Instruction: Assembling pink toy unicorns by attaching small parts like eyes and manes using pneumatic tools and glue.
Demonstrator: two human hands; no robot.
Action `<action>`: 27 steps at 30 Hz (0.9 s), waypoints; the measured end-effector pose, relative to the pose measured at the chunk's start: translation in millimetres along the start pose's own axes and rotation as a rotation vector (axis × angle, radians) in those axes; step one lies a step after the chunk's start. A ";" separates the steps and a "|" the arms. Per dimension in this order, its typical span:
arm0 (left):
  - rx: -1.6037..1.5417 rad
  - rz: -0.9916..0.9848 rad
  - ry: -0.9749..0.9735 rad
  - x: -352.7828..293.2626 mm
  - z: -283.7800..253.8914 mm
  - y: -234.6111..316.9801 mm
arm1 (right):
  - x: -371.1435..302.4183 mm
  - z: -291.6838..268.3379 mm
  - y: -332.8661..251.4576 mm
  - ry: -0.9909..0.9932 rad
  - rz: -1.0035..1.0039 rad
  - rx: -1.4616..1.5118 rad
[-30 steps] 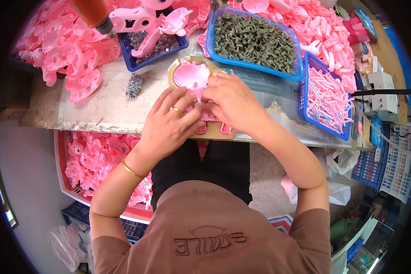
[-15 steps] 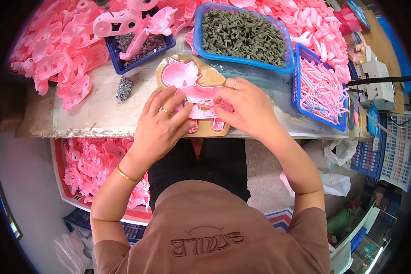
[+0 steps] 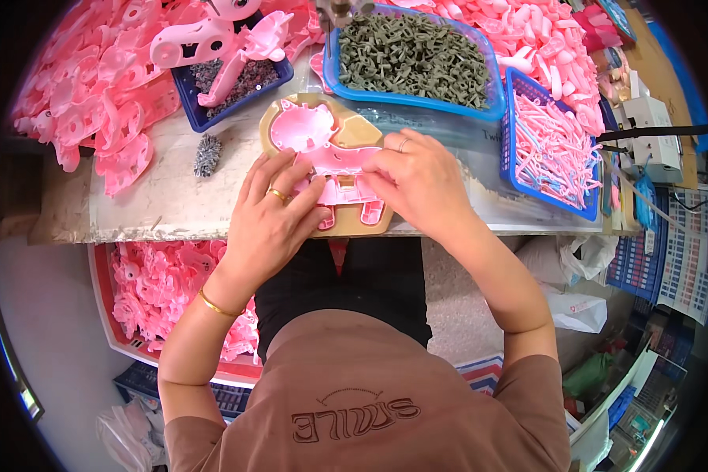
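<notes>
One pink shell [image 3: 342, 160], lying in a tan fixture [image 3: 359, 130]. Our left hand [image 3: 272, 195]: fingers on its left side; our right hand [image 3: 423, 186]: shifted from its middle to its right edge. Whether either grasps anything, we cannot tell.

A plain grey wall [image 3: 47, 315] stands to the near left of the scuffed, pale worktop [image 3: 149, 208]; speckled grey floor [image 3: 458, 307] shows on its near side, a bright strip of light [image 3: 649, 446] to its near right.
</notes>
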State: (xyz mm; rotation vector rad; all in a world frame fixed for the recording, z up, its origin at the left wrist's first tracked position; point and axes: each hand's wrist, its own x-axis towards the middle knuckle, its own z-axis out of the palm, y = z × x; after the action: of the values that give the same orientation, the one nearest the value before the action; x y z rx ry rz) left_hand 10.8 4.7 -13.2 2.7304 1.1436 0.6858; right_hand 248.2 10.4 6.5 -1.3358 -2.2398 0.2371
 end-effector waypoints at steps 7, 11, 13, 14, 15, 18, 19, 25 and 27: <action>-0.033 -0.010 0.015 -2.0 0.7 -1.5 | 14.0 -9.0 -4.5 -0.311 0.189 0.012; -0.034 -0.013 0.018 -1.3 -3.1 0.9 | 24.7 -13.6 -9.4 -0.369 0.129 -0.030; -0.059 -0.013 0.009 -2.5 -1.0 -0.3 | 39.6 -12.0 -18.6 -0.200 0.025 0.020; -0.045 -0.021 0.016 -2.3 -1.7 -0.6 | 52.2 -9.9 -32.1 -0.014 -0.023 0.096; -0.093 -0.037 0.020 -1.7 -3.0 -1.0 | 73.7 -12.0 -45.2 0.183 -0.126 0.196; -0.131 -0.037 0.088 0.9 -10.7 -8.1 | 155.1 -19.7 -84.7 0.482 -0.342 0.431; -0.217 -0.079 0.150 6.5 -11.6 -10.2 | 189.0 -6.2 -98.0 0.583 -0.326 0.380; -0.071 -0.329 0.273 25.3 -29.8 -67.6 | 227.9 -37.4 -190.7 0.351 0.187 -0.004; 0.194 -0.389 0.012 50.1 -38.6 -74.3 | 265.1 -14.7 -90.7 0.418 -0.492 0.630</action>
State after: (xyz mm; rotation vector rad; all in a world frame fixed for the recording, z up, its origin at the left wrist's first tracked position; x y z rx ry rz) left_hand -23.8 89.6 20.2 2.5282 1.7604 0.5609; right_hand 85.0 191.4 145.7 -0.4367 -1.8352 0.3972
